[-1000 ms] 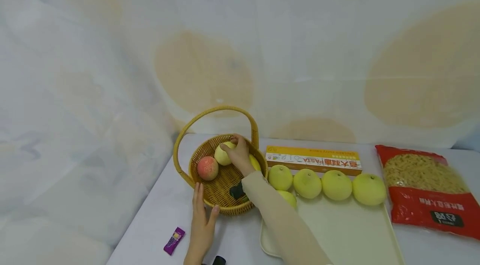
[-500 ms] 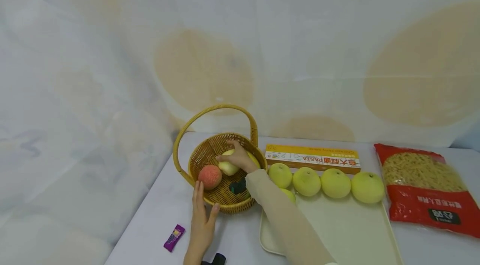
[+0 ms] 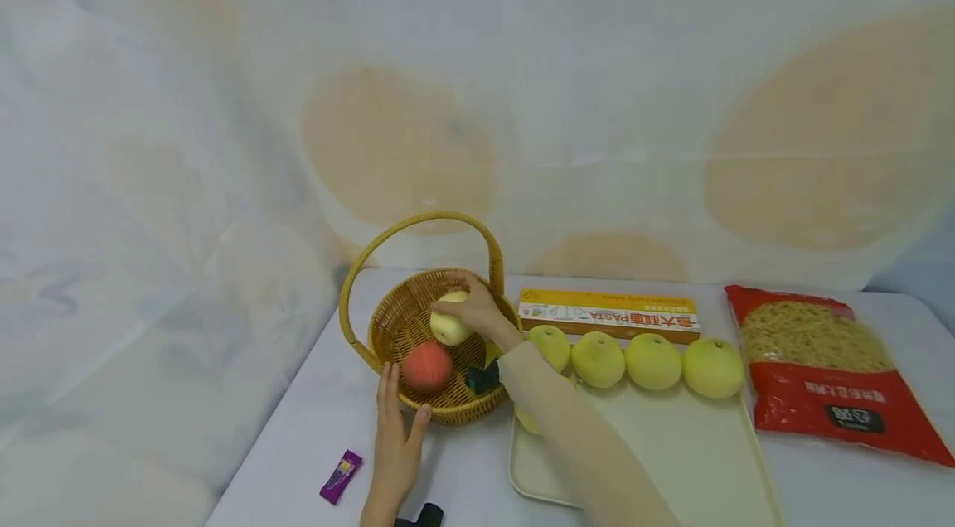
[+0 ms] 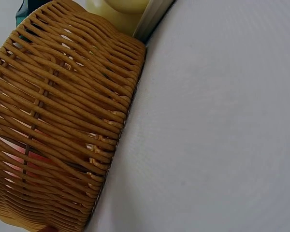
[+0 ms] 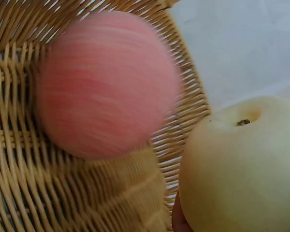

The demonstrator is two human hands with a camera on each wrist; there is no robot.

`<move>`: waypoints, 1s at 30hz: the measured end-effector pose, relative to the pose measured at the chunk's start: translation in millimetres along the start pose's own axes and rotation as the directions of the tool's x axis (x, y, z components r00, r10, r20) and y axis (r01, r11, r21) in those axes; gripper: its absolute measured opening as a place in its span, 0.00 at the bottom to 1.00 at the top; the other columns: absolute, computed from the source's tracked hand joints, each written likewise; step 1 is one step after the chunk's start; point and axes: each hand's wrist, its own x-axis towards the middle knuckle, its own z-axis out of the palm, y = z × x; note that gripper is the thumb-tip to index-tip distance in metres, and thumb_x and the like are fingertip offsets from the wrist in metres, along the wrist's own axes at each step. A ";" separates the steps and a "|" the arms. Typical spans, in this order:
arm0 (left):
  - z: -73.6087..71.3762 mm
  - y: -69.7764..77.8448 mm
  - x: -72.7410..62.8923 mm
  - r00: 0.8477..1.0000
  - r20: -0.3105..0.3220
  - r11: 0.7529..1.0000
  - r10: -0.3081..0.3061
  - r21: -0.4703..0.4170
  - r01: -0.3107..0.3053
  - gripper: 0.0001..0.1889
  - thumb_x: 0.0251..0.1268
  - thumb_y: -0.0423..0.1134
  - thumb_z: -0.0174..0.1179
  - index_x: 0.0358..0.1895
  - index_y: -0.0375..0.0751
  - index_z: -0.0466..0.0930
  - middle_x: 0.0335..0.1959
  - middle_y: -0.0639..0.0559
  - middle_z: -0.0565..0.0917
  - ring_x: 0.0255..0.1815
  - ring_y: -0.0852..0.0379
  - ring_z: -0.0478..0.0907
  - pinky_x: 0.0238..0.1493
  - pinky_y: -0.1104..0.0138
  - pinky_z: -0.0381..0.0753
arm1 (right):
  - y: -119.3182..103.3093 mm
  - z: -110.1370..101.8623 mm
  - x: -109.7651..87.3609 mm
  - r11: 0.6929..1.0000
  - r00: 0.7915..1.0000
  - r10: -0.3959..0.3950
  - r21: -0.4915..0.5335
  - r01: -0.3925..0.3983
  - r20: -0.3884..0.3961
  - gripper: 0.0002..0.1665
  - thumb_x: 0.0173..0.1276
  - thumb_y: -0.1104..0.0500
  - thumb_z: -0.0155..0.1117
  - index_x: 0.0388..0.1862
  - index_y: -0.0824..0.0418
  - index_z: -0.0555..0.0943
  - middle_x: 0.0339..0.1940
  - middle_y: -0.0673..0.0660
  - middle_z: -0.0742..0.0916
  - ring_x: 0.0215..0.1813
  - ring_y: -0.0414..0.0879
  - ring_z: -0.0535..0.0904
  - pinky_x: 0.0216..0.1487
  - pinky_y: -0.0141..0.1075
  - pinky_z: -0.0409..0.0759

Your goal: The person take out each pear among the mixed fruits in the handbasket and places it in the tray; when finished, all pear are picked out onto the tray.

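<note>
My right hand reaches inside the woven basket in the head view. It grips a pale yellow apple, its fingers and thumb curled around the sides. In the right wrist view, that yellow apple fills the lower right, stem hollow upward, apart from the red apple. The red apple lies in the front of the basket and is blurred in the right wrist view. My left hand touches the basket's front left rim, fingers straight and thumb spread. In the left wrist view the basket wall hides most contents.
To the right, a cream tray bears several yellow-green round fruits. A pasta box lies behind it, a red pasta bag beside it. A purple packet lies front left. The basket handle arches above. Fabric hangs behind.
My right hand has lifted the yellow apple slightly and shifted it within the basket. The red apple has rolled toward the front of the basket. My left hand keeps its place at the rim.
</note>
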 end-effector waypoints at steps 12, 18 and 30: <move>-1.3 -4.4 -0.5 1.000 0.004 1.000 0.006 0.016 -0.006 0.39 0.71 0.41 0.55 0.78 0.45 0.43 0.80 0.44 0.43 0.78 0.33 0.46 0.68 0.32 0.55 | -10.1 -33.0 -21.3 0.992 0.995 -0.099 0.080 0.101 -0.031 0.35 0.63 0.61 0.68 0.68 0.53 0.67 0.58 0.66 0.77 0.50 0.52 0.78 0.45 0.38 0.81; -1.9 -5.6 0.0 1.000 0.010 1.000 0.004 0.017 -0.004 0.39 0.71 0.40 0.55 0.78 0.44 0.43 0.80 0.44 0.43 0.78 0.33 0.46 0.68 0.31 0.54 | -16.3 -47.7 -42.8 0.981 0.985 -0.169 0.094 0.171 -0.031 0.36 0.64 0.63 0.66 0.69 0.54 0.65 0.61 0.67 0.76 0.52 0.50 0.77 0.48 0.36 0.80; -3.8 -0.5 0.4 1.000 0.022 1.000 -0.018 0.021 0.017 0.40 0.71 0.41 0.55 0.79 0.46 0.42 0.80 0.44 0.42 0.78 0.34 0.45 0.68 0.32 0.53 | -10.2 -99.7 -98.6 0.966 0.967 -0.209 0.125 0.227 -0.144 0.36 0.64 0.64 0.64 0.70 0.55 0.64 0.58 0.64 0.77 0.51 0.41 0.77 0.50 0.30 0.80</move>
